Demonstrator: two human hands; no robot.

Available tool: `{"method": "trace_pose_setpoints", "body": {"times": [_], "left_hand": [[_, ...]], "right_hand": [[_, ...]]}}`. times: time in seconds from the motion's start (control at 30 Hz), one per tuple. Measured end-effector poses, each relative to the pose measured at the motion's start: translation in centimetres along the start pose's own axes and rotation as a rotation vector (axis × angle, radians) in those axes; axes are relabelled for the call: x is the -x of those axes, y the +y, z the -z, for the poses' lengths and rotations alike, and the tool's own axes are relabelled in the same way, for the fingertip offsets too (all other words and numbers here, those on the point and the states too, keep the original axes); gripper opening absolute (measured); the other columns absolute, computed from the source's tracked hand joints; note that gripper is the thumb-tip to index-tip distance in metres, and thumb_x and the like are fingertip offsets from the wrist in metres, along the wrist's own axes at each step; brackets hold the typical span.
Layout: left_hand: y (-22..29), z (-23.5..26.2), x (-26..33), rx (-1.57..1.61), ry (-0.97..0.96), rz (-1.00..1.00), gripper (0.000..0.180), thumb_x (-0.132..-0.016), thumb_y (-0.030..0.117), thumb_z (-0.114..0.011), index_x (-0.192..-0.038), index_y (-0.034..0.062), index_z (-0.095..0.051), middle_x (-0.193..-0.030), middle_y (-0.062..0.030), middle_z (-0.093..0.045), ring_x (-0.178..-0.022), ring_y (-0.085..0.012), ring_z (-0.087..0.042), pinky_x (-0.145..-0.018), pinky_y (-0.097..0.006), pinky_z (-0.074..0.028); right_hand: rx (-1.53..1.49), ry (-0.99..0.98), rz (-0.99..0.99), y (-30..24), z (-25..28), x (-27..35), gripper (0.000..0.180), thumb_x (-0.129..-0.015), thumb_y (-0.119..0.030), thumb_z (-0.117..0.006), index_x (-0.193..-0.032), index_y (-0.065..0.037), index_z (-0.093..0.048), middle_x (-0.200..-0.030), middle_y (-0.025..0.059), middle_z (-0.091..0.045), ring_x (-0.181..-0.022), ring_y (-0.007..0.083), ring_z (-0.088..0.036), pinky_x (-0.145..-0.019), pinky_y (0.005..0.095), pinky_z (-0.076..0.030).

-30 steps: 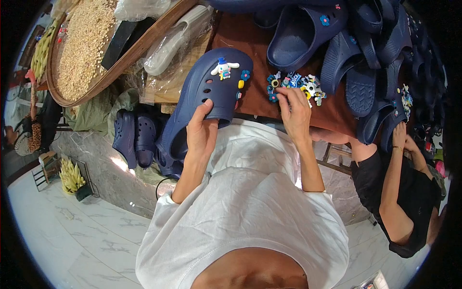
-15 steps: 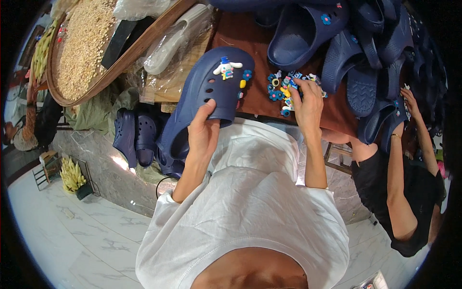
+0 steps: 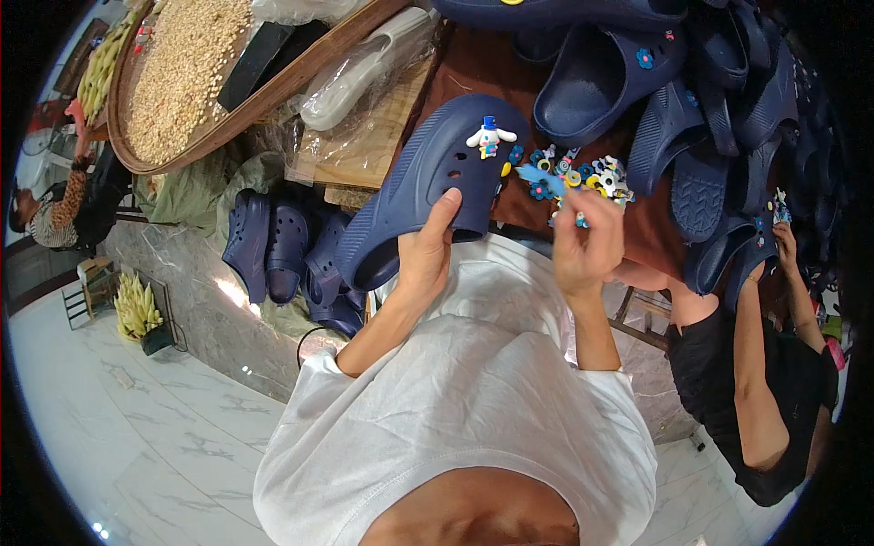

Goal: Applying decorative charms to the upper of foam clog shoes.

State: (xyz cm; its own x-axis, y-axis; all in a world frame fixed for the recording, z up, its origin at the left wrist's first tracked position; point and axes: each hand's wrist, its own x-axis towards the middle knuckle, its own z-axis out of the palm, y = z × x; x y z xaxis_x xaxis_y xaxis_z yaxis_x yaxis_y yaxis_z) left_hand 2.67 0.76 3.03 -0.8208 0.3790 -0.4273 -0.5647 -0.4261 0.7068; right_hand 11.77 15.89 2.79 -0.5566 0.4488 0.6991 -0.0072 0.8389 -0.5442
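My left hand (image 3: 425, 261) is closed on a navy clog (image 3: 426, 173), thumb on its upper and fingers out of sight beneath. On the clog's top sits a white long-eared character charm (image 3: 490, 139) with a blue hat; smaller blue and yellow charms show along its right side, and several holes are bare. Between the fingertips of my right hand (image 3: 590, 247) is a light blue shoe charm (image 3: 543, 178), smeared by motion, just right of the clog's toe. Behind that hand a pile of colourful charms (image 3: 608, 178) lies on the brown tabletop (image 3: 651, 227).
Many navy clogs (image 3: 583, 91) are heaped at the back right, and more clogs (image 3: 289, 250) hang or stand at the left. A round tray (image 3: 246, 114) of pale grains and a plastic-wrapped light clog (image 3: 364, 77) lie back left. A co-worker's arm (image 3: 754, 382) works at the right.
My right hand has come off the charm pile toward me, now with a light blue charm. The held clog and the surroundings sit further right in the picture.
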Motion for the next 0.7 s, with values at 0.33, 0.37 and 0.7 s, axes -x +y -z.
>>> {"method": "trace_pose_setpoints", "body": {"times": [0.33,0.37,0.7], "left_hand": [[-0.9,0.7,0.3,0.133,-0.005,0.108,0.029,-0.093,0.032,-0.058,-0.108,0.0066,-0.058,-0.097,-0.0029,-0.062,-0.088,-0.0105,-0.059,-0.079,-0.027,-0.048],[-0.9,0.7,0.3,0.134,-0.005,0.106,0.029,-0.093,0.032,-0.058,-0.108,0.0066,-0.058,-0.097,-0.0029,-0.062,-0.088,-0.0105,-0.059,-0.079,-0.027,-0.048],[0.4,0.3,-0.3,0.032,0.051,0.18,0.02,-0.087,0.014,-0.067,-0.104,0.0078,-0.059,-0.096,-0.0021,-0.063,-0.084,-0.0094,-0.06,-0.07,-0.024,-0.05]], "right_hand": [[-0.123,-0.257,0.351,-3.6,-3.9,-0.4,0.019,-0.077,-0.011,-0.062,-0.096,-0.009,-0.066,-0.09,0.0038,-0.064,-0.091,0.0207,-0.065,-0.088,0.0379,-0.051],[-0.124,-0.257,0.353,-3.6,-3.9,-0.5,0.019,-0.077,-0.011,-0.062,-0.096,-0.009,-0.066,-0.09,0.0038,-0.064,-0.091,0.0207,-0.065,-0.088,0.0379,-0.051],[-0.187,-0.387,0.212,-3.9,-3.6,-0.3,0.024,-0.071,-0.003,-0.065,-0.095,-0.004,-0.063,-0.093,0.0083,-0.064,-0.097,0.0255,-0.065,-0.079,0.0358,-0.053]]}}
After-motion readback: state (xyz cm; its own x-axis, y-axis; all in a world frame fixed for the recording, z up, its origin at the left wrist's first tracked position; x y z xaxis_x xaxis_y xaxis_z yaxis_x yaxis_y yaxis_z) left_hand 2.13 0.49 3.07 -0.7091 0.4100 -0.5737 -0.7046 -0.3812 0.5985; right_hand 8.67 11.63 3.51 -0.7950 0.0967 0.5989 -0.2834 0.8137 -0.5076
